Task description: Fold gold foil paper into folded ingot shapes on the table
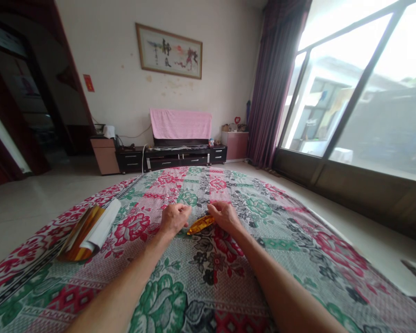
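A narrow folded piece of shiny gold foil paper point(200, 225) lies slanted over the patterned tablecloth point(162, 300), in front of me at the middle of the table. My right hand point(226, 216) is closed at its right end, and the fingers hide that end. Just left of the foil's upper side, my left hand point(175, 218) is curled with thumb and fingers together. Whether anything is pinched in it is hidden. To the left rests a loosely curled stack of gold and white paper sheets point(102, 226).
Beyond the round table stands a low black TV cabinet point(166, 162) with a pink cloth point(182, 124) draped over the thing on top. A purple curtain point(272, 83) and large windows are on the right. A dark doorway opens at the left.
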A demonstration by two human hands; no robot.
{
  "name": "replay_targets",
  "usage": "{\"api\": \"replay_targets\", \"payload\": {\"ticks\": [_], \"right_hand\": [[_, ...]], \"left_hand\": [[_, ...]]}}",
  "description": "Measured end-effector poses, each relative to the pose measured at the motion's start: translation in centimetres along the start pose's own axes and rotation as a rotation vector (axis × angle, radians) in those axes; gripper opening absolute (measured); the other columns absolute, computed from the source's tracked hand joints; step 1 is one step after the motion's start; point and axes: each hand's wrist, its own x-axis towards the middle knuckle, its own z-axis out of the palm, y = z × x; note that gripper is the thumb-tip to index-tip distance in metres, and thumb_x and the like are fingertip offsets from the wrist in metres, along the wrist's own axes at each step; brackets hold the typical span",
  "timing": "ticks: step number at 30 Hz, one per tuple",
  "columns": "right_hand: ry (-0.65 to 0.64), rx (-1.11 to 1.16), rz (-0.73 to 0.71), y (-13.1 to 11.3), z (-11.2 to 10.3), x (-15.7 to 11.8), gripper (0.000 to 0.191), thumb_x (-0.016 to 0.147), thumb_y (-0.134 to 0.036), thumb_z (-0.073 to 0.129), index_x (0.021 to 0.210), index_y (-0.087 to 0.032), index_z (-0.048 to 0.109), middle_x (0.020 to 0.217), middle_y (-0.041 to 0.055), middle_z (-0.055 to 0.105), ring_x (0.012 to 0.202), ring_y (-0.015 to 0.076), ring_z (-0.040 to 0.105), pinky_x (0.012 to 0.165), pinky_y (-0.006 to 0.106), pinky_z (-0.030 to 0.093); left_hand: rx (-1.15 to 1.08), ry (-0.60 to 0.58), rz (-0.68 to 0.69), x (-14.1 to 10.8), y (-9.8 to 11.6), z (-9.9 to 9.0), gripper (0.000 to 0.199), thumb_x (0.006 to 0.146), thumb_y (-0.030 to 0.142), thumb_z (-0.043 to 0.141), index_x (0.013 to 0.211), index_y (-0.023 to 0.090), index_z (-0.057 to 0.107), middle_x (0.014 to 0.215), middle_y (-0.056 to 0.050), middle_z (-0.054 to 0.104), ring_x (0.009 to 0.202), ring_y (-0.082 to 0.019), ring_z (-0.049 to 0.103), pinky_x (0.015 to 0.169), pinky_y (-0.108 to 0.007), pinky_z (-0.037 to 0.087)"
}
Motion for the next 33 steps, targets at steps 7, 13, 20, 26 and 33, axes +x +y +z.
{"api": "replay_targets", "payload": {"ticks": [7,13,20,26,33], "right_hand": [[-0.058,0.047,-0.015,0.1,-0.2,0.0,0.043,0.08,-0.051,0.043,0.071,-0.016,0.066,0.053,-0.0009,0.058,0.052,0.0113,0.052,0.048,0.019,0.033],[-0.055,0.174,-0.004,0.6,0.1,0.2,0.043,0.081,-0.053,0.042,0.072,-0.017,0.065,0.057,-0.0001,0.061,0.049,0.0111,0.052,0.045,0.019,0.035],[-0.133,0.275,0.081,0.6,-0.4,0.2,0.04,0.084,-0.046,0.037,0.08,-0.016,0.063,0.048,-0.0008,0.059,0.034,0.0093,0.045,0.037,0.019,0.032],[-0.223,0.434,0.054,0.2,-0.6,-0.1,0.025,0.075,-0.027,0.046,0.091,-0.017,0.063,0.057,-0.0009,0.064,0.044,0.0103,0.053,0.043,0.019,0.041],[-0.345,0.435,0.044,-1.1,-0.6,-0.7,0.023,0.074,-0.029,0.055,0.092,-0.018,0.064,0.061,-0.0008,0.065,0.04,0.0078,0.05,0.039,0.017,0.036]], "left_hand": [[0.043,-0.202,0.242,-0.5,0.1,-0.4,0.033,0.07,0.049,0.058,0.078,0.02,0.071,0.069,-0.002,0.069,0.064,-0.016,0.063,0.057,-0.022,0.043],[0.228,-0.142,0.436,-0.9,0.2,0.5,0.016,0.067,0.03,0.063,0.077,0.022,0.072,0.074,-0.002,0.066,0.067,-0.015,0.059,0.062,-0.023,0.042],[0.201,-0.052,0.472,-0.9,0.2,0.5,0.016,0.071,0.02,0.056,0.074,0.021,0.072,0.072,-0.002,0.066,0.066,-0.014,0.059,0.063,-0.023,0.042],[0.191,0.013,0.514,-0.7,0.2,0.6,0.015,0.072,0.018,0.056,0.073,0.019,0.071,0.071,-0.002,0.066,0.066,-0.013,0.058,0.064,-0.022,0.042],[0.198,0.086,0.54,-0.5,-0.2,0.7,0.013,0.075,0.019,0.056,0.077,0.019,0.069,0.071,-0.002,0.063,0.066,-0.013,0.058,0.063,-0.022,0.042]]}}
